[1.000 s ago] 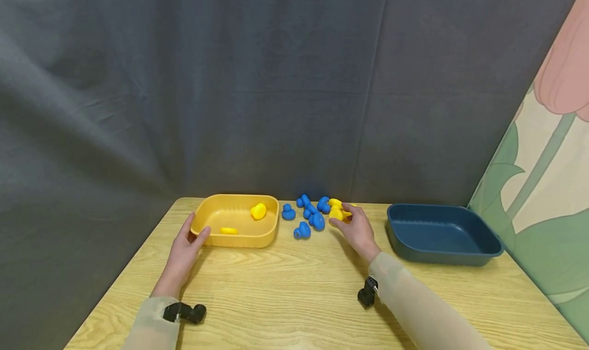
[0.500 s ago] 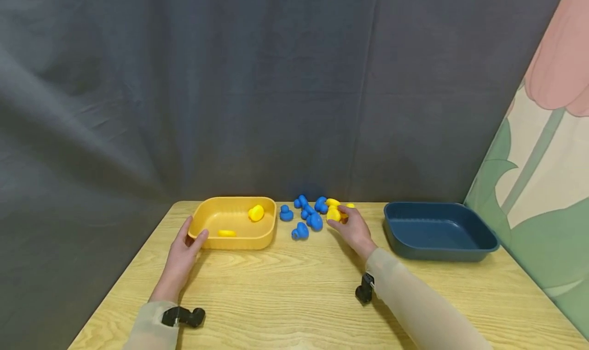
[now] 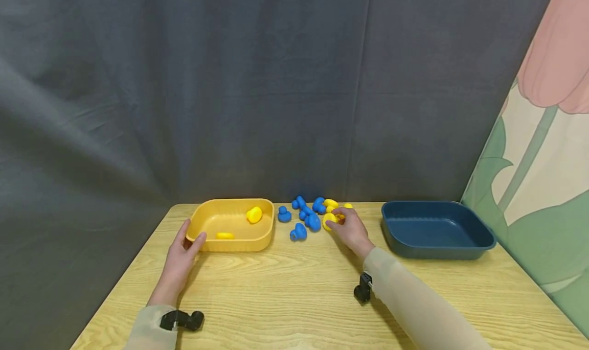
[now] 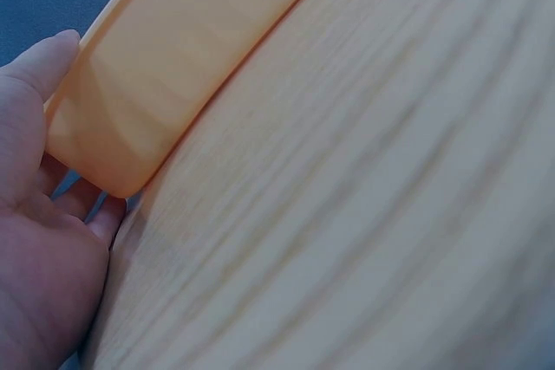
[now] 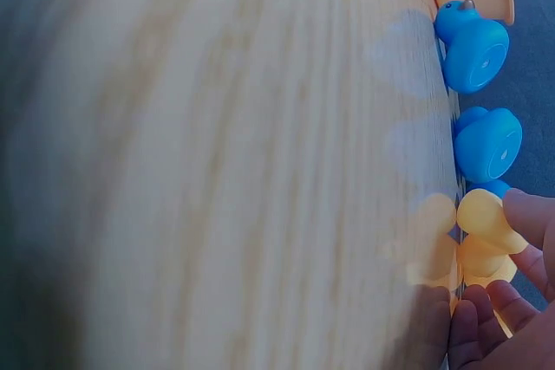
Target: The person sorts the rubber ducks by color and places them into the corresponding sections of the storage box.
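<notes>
Smooth plas. tubs [image 3: 235,245] & ducks [image 3: 327,219], wood-grain tbl [image 3: 276,299], matt cloth bkdrp [image 3: 257,94]

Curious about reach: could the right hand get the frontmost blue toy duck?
Probably yes, once the right hand releases its yellow toy duck: bare tabletop lies in front of the frontmost blue toy duck.

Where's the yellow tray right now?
In the head view, the yellow tray sits on the left of the table, gripped by the left hand, with a blue duck at its right.

Ducks [image 3: 298,232] lie between left tray [image 3: 239,245] and right tray [image 3: 437,227]; table [image 3: 276,294] beneath.
</notes>
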Motion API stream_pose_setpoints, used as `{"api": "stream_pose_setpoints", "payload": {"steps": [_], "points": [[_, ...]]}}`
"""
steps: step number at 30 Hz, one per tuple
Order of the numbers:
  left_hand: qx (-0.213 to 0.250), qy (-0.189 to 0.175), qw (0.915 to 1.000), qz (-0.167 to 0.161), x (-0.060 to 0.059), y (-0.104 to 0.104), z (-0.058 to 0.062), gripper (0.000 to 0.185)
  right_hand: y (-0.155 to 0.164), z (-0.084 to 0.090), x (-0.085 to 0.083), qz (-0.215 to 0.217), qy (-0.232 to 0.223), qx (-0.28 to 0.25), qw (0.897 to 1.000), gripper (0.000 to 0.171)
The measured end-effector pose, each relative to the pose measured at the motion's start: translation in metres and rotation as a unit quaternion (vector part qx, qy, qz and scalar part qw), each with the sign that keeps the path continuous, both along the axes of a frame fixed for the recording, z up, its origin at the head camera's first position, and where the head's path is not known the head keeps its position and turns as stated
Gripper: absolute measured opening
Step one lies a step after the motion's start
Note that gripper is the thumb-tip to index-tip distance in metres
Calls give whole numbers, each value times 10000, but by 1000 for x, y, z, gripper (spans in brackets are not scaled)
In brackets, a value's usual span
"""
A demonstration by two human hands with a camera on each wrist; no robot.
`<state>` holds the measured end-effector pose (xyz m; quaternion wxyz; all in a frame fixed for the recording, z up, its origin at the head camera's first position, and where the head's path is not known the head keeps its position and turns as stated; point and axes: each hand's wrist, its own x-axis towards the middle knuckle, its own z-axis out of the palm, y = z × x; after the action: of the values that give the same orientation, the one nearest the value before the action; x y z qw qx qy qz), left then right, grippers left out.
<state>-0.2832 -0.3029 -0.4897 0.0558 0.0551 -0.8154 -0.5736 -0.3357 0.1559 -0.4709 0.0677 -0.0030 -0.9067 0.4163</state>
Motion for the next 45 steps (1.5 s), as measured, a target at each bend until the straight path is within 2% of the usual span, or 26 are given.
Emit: {"api": "stream_pose_setpoints", "payload": {"steps": [7, 15, 24, 34, 45], "points": [[-45, 7, 10000, 20, 0, 0, 0, 97, -1, 0, -1, 50, 60, -50, 10000, 39], [-35, 22, 10000, -12, 0, 0, 0, 95, -1, -1, -2, 36, -136, -232, 9996, 33], [-68, -17, 10000, 7, -1, 1, 0, 95, -6, 1, 2, -66, -43, -320, 9995, 33], [-41, -32, 10000, 54, -2, 0, 0, 96, -25, 16, 7, 96, 519, -740, 9959, 33], [-64, -64, 9999, 62, -4, 0, -1, 95, -59, 33, 17, 557, 950, -1037, 9885, 48]]}}
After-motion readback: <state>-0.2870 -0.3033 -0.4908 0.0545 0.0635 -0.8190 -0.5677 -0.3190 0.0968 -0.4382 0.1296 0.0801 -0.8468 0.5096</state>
